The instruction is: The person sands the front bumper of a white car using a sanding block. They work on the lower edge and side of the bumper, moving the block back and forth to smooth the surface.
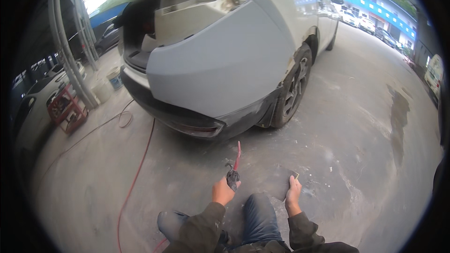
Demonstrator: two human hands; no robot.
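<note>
Nearest me, two bent knees point(260, 213) in blue jeans show above a grey floor point(347, 159). Just beyond them on the left, my left hand point(225, 190) is wrapped around a dark gun-shaped tool point(232, 179), its red nozzle point(238, 157) pointing away from me. On the right, my right hand point(293, 197) grips a thin dark sheet point(280, 185) by its right edge. A red hose point(137, 181) lies to the left. Farther ahead, apart from both hands, stands a car point(215, 65) with a grey rear corner, one wheel point(295, 89) at right. Far left is a red cart point(68, 107); far right, parked cars point(368, 24).
</note>
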